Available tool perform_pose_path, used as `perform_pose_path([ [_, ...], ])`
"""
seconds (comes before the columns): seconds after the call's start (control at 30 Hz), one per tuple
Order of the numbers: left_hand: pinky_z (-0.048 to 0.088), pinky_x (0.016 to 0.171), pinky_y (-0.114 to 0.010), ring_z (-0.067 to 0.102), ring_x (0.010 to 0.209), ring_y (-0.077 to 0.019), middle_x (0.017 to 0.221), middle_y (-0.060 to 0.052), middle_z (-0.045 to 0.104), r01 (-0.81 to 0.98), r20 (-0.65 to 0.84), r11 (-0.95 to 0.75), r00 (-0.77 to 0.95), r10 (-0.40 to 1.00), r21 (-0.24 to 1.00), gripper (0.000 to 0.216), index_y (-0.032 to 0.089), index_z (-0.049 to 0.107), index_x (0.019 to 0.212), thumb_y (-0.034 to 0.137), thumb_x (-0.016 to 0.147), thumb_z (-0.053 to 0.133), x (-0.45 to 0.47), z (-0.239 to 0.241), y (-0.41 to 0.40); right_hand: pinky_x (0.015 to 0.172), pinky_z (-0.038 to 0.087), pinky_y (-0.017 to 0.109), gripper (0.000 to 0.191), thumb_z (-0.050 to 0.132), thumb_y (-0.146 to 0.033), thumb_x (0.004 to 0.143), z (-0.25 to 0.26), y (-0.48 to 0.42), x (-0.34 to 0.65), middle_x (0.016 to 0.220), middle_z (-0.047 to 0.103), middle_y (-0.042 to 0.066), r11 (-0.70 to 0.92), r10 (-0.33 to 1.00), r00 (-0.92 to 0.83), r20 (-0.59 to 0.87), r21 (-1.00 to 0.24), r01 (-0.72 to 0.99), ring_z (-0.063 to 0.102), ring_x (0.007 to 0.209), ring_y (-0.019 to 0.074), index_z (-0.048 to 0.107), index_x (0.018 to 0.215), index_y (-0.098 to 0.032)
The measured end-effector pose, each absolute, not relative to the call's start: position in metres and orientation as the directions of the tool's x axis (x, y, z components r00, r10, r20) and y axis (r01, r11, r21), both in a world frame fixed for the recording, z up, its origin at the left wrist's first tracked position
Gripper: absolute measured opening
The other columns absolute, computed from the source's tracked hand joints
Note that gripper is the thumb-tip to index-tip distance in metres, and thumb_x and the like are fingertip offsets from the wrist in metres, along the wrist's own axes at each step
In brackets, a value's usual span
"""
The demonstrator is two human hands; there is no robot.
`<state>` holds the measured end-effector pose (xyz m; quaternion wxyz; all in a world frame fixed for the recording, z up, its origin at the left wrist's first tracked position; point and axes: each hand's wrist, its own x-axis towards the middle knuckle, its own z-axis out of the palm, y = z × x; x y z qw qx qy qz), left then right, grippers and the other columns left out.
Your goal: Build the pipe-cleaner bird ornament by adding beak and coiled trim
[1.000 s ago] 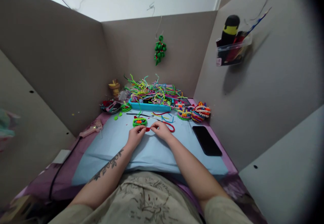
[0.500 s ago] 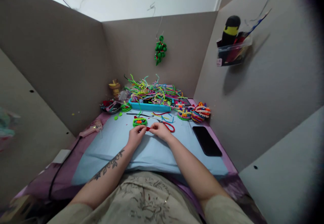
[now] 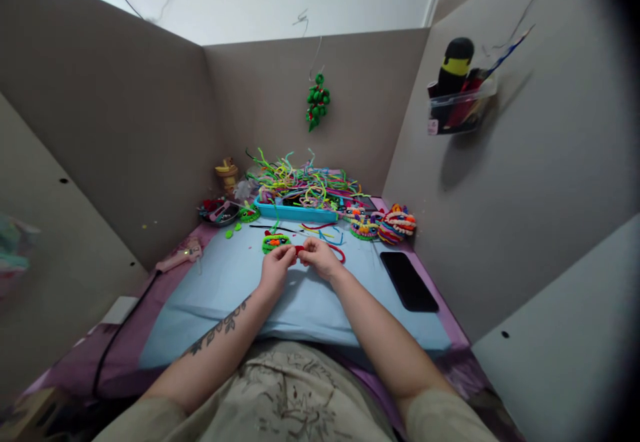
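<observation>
Between my two hands is a short piece of red pipe cleaner, mostly hidden by the fingers. My left hand pinches its left end, and my right hand pinches the right end. Just behind the left hand lies a green pipe-cleaner face with orange and blue details. Beyond the right hand, red-handled scissors lie partly covered. Loose red, yellow and blue pipe cleaners are spread on the light blue mat.
A blue tray heaped with pipe cleaners stands at the back. Finished colourful pieces sit at back right, above a black phone. On the left are a pink glue gun with its cord and a dark bowl. Panels enclose three sides.
Both hands have shifted slightly right, still pinching the red pipe cleaner. More of the red piece shows between the fingers, and the right hand covers more of the scissors.
</observation>
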<state>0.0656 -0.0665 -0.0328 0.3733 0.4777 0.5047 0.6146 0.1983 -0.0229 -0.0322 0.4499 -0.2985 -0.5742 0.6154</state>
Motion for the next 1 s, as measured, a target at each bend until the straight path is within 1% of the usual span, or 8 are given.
perform_pose_path([
  [0.23, 0.051, 0.060, -0.026, 0.061, 0.060, -0.0133, 0.070, -0.004, 0.068, 0.014, 0.203, -0.207, -0.258, 0.945, 0.978, 0.042, 0.012, 0.070, 0.086, 0.050, 0.067, 0.068, 0.068, -0.038, -0.060, 0.046, 0.037, 0.022, 0.036, 0.077, -0.041, 0.054, -0.030, -0.021, 0.201, 0.054, 0.057, -0.005, 0.023, 0.914, -0.391, 0.112, -0.974, -0.226, 0.050, 0.046, 0.0093, 0.054, 0.070, -0.019],
  [0.37, 0.052, 0.062, -0.028, 0.064, 0.065, -0.0164, 0.074, -0.007, 0.071, 0.090, 0.225, -0.210, -0.218, 0.950, 0.973, 0.041, 0.012, 0.070, 0.088, 0.048, 0.070, 0.066, 0.064, -0.038, -0.065, 0.046, 0.036, 0.022, 0.031, 0.078, -0.037, 0.053, -0.033, -0.018, 0.204, 0.052, 0.057, -0.003, 0.028, 0.928, -0.360, 0.095, -0.982, -0.186, 0.049, 0.045, 0.0090, 0.057, 0.064, -0.017],
  [0.47, 0.053, 0.066, -0.030, 0.066, 0.072, -0.0188, 0.082, -0.009, 0.073, 0.181, 0.276, -0.244, -0.182, 0.944, 0.953, 0.036, 0.013, 0.071, 0.092, 0.043, 0.073, 0.065, 0.061, -0.035, -0.071, 0.045, 0.035, 0.022, 0.029, 0.078, -0.035, 0.053, -0.032, -0.017, 0.208, 0.048, 0.056, -0.003, 0.040, 0.930, -0.358, 0.085, -0.990, -0.132, 0.048, 0.044, 0.0089, 0.058, 0.060, -0.016],
  [0.57, 0.053, 0.073, -0.030, 0.066, 0.082, -0.0206, 0.090, -0.009, 0.073, 0.275, 0.337, -0.289, -0.147, 0.930, 0.917, 0.028, 0.015, 0.072, 0.091, 0.037, 0.074, 0.065, 0.059, -0.032, -0.075, 0.044, 0.034, 0.021, 0.027, 0.078, -0.034, 0.053, -0.029, -0.018, 0.211, 0.046, 0.055, -0.004, 0.066, 0.920, -0.383, 0.084, -0.996, -0.061, 0.047, 0.042, 0.0084, 0.061, 0.059, -0.015],
  [0.67, 0.053, 0.072, -0.031, 0.066, 0.082, -0.0212, 0.088, -0.008, 0.073, 0.347, 0.380, -0.323, -0.108, 0.919, 0.880, 0.020, 0.017, 0.073, 0.084, 0.032, 0.074, 0.065, 0.058, -0.033, -0.077, 0.042, 0.032, 0.021, 0.026, 0.079, -0.034, 0.053, -0.029, -0.020, 0.213, 0.044, 0.054, -0.004, 0.101, 0.905, -0.416, 0.088, -0.995, 0.009, 0.044, 0.041, 0.0077, 0.062, 0.058, -0.015],
  [0.73, 0.053, 0.071, -0.031, 0.066, 0.083, -0.0216, 0.089, -0.008, 0.073, 0.382, 0.403, -0.339, -0.101, 0.910, 0.860, 0.019, 0.018, 0.073, 0.086, 0.030, 0.075, 0.064, 0.058, -0.035, -0.077, 0.041, 0.032, 0.020, 0.026, 0.079, -0.034, 0.054, -0.031, -0.020, 0.212, 0.044, 0.054, -0.004, 0.125, 0.898, -0.431, 0.092, -0.991, 0.050, 0.044, 0.040, 0.0076, 0.061, 0.058, -0.015],
  [0.9, 0.052, 0.074, -0.031, 0.066, 0.083, -0.0211, 0.089, -0.006, 0.074, 0.419, 0.435, -0.360, -0.097, 0.895, 0.834, 0.016, 0.021, 0.073, 0.085, 0.028, 0.074, 0.063, 0.057, -0.036, -0.078, 0.041, 0.033, 0.020, 0.022, 0.076, -0.032, 0.058, -0.036, -0.018, 0.210, 0.046, 0.055, -0.004, 0.195, 0.886, -0.447, 0.121, -0.973, 0.124, 0.046, 0.042, 0.0084, 0.062, 0.060, -0.015],
  [1.0, 0.052, 0.071, -0.030, 0.066, 0.077, -0.0197, 0.084, -0.006, 0.074, 0.405, 0.418, -0.334, -0.136, 0.898, 0.851, 0.016, 0.020, 0.073, 0.083, 0.029, 0.075, 0.063, 0.057, -0.035, -0.078, 0.044, 0.037, 0.021, 0.018, 0.071, -0.031, 0.065, -0.036, -0.018, 0.209, 0.052, 0.058, -0.003, 0.263, 0.883, -0.435, 0.174, -0.953, 0.153, 0.050, 0.046, 0.0098, 0.065, 0.069, -0.015],
])
